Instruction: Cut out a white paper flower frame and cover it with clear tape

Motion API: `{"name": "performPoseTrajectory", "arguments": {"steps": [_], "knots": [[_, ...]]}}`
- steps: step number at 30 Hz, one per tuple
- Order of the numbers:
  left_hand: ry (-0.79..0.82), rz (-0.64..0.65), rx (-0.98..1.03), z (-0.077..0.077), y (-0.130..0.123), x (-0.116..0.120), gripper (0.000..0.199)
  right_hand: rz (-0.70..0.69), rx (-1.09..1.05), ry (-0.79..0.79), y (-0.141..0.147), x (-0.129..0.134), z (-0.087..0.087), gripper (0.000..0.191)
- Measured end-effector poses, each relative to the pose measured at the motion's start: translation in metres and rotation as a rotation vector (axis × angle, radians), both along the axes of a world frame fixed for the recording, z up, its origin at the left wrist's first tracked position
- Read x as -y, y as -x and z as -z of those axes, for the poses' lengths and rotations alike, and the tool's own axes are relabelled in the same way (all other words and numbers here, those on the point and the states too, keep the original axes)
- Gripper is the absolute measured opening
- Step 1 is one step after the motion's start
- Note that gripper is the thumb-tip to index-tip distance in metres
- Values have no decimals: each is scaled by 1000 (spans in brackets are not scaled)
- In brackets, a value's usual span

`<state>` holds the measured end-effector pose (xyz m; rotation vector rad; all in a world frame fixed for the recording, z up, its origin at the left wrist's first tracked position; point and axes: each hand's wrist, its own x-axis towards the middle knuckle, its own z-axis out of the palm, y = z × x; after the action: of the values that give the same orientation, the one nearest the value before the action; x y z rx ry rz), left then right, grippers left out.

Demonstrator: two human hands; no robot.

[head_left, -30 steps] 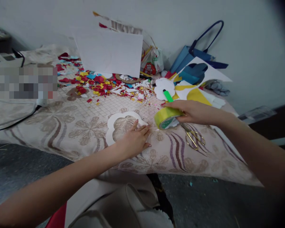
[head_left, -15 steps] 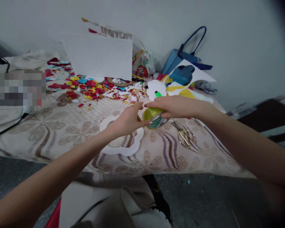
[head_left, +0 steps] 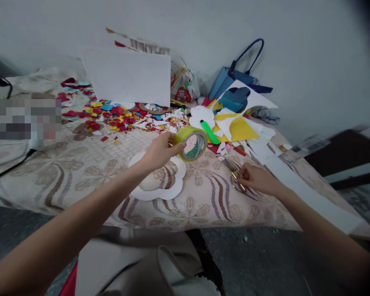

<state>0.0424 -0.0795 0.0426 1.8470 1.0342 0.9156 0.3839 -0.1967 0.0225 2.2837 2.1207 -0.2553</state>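
Scissors [head_left: 230, 165] with gold metal loops, best held points-away, lie on the tabletop [head_left: 200, 195] with my right hand [head_left: 255, 177] curled round them, my left hand [head_left: 160, 151] pinching the round yellow tape roll [head_left: 181, 135] near the scalloped white paper ring [head_left: 180, 176].

The person's bare left hand [head_left: 160, 152] was closed in a pinch, thumb opposite fingers, at the end of a forearm reaching diagonally up from the lower left, while the bare right hand [head_left: 255, 177], fingers curled, reached inward from the lower right.
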Motion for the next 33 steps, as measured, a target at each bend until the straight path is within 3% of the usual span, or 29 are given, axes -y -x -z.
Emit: {"name": "performPoseTrajectory", "arguments": {"steps": [4, 12, 18, 24, 33], "knots": [[91, -32, 104, 3, -5, -1, 24, 111, -75, -47, -8, 9, 18, 34], [244, -17, 220, 9, -7, -1, 18, 189, -154, -144, 6, 27, -1, 31], [305, -51, 311, 13, -12, -1, 18, 136, -356, -115, 54, 39, -5, 30], [306, -92, 343, 19, -14, -5, 20, -36, -106, -148, 115, 35, 6, 32], [329, -134, 394, 27, -17, -7, 17, 48, -23, -91, 152, 16, 11, 33]]}}
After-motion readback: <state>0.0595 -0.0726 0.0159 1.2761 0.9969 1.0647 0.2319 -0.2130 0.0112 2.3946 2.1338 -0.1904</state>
